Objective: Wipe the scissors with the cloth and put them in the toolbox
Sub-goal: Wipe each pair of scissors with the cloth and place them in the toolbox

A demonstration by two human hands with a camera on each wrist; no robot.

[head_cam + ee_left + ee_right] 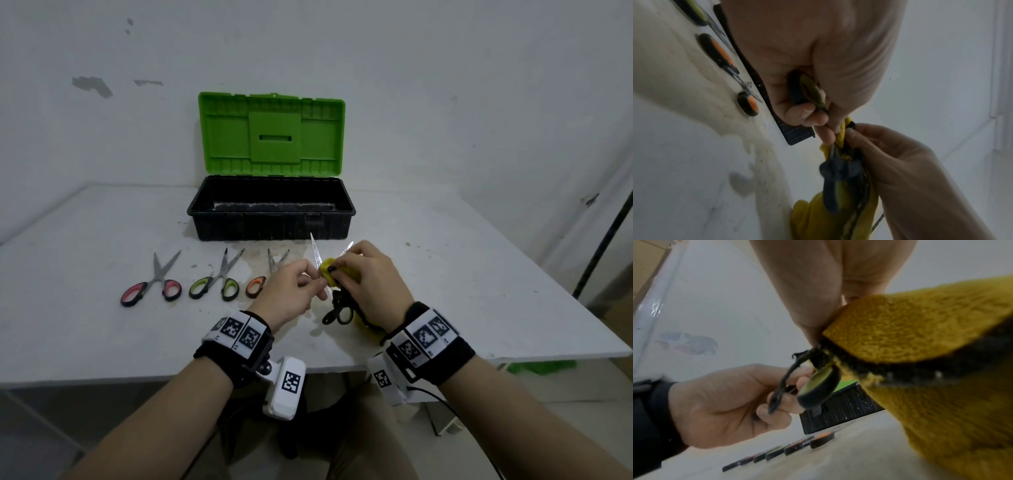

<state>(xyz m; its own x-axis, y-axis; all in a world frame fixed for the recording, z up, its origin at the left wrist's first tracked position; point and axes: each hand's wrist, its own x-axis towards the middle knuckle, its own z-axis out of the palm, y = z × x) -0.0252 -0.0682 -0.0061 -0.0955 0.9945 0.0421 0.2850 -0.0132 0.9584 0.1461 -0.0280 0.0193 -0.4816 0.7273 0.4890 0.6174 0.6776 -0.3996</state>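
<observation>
Both hands meet just above the bench, in front of the toolbox. The left hand has its fingers curled round one handle loop of a pair of scissors, black with a yellow-green inner lining, as the left wrist view shows. The right hand pinches a yellow cloth around the scissors near the pivot; the two bright metal blades stand spread in a V above the fingers, tips toward the toolbox. The cloth is fuzzy and towel-like, with a dark stitched edge, and hangs bunched under the right palm. The second handle loop dangles free below the hands.

Three more pairs lie in a row on the bench to the left, blades parted: pink-handled scissors, green-handled scissors, orange-handled scissors partly hidden by the left hand. The toolbox has a ribbed black plastic base, scuffed, and a green lid standing upright against the white wall
</observation>
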